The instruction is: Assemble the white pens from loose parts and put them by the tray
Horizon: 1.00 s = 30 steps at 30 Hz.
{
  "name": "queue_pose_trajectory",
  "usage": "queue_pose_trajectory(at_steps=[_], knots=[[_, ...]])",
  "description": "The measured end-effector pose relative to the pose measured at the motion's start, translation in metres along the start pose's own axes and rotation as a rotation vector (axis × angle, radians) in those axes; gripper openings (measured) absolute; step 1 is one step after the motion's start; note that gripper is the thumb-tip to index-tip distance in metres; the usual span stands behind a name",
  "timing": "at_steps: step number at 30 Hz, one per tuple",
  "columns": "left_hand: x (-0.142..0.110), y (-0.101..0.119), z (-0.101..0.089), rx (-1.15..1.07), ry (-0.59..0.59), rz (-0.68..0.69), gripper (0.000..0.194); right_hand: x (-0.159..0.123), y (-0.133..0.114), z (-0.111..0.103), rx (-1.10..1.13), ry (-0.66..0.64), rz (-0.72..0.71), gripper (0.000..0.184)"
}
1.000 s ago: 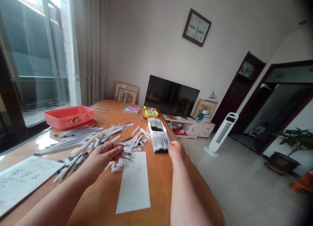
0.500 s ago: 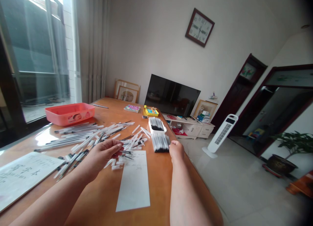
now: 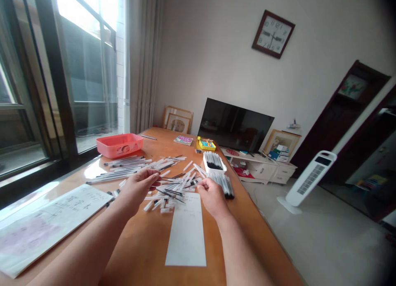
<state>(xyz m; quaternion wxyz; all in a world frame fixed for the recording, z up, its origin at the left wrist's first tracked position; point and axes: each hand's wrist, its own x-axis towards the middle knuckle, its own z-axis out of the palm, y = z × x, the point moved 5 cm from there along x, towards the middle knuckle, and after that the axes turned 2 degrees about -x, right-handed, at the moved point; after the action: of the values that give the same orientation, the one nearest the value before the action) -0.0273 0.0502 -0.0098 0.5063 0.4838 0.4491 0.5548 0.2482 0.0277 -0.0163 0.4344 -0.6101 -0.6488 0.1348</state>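
Left hand (image 3: 136, 188) and right hand (image 3: 212, 197) at a heap of loose pens (image 3: 177, 190) on the table (image 3: 145, 247).

The left hand is half open, its fingers together and reaching just over the heap, with nothing clearly in it. The right hand's fingers bunch at the heap's right edge; whether they pinch a pen, I cannot tell. Crossed, slim pens like these come away cleanest lifted singly by one end. Nearest, below centre, lies a white paper strip (image 3: 185, 232), with a white copybook (image 3: 52, 222) at lower left. Farther off, right of centre, sit a white tub of pens (image 3: 214, 162) and a tight row of pens (image 3: 224, 185); toward the left, loose pens (image 3: 123, 168) lie in a row below a red plastic tray (image 3: 119, 146).
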Motion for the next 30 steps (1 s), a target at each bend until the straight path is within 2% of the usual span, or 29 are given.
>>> queue_pose_trajectory(at_steps=[2, 5, 11, 17, 21, 24, 27, 30], knots=[[0.003, -0.002, -0.005, 0.006, 0.021, 0.018, 0.045, -0.007, -0.009, 0.02, -0.067, -0.118, -0.042, 0.01], [0.006, -0.003, -0.009, 0.032, 0.037, 0.011, 0.044, -0.013, -0.012, 0.038, -0.182, -0.227, -0.07, 0.007], [0.008, -0.005, -0.009, 0.223, 0.025, 0.022, 0.038, -0.014, -0.01, 0.048, -0.253, -0.332, -0.059, 0.007], [0.013, -0.016, -0.011, 0.55, -0.009, 0.094, 0.028, -0.015, -0.009, 0.055, -0.278, -0.324, -0.04, 0.005], [0.016, -0.027, -0.008, 0.737, -0.082, 0.152, 0.02, -0.015, -0.011, 0.054, -0.286, -0.305, -0.066, 0.007], [0.014, -0.03, -0.004, 0.781, -0.112, 0.166, 0.019, -0.015, -0.012, 0.048, -0.293, -0.268, -0.076, 0.008], [0.009, -0.028, 0.001, 0.772, -0.131, 0.106, 0.016, -0.014, -0.015, 0.04, -0.254, -0.218, -0.071, 0.008], [0.001, -0.024, 0.008, 0.661, -0.163, -0.019, 0.031, -0.015, -0.021, 0.037, -0.129, -0.201, -0.073, 0.006]])
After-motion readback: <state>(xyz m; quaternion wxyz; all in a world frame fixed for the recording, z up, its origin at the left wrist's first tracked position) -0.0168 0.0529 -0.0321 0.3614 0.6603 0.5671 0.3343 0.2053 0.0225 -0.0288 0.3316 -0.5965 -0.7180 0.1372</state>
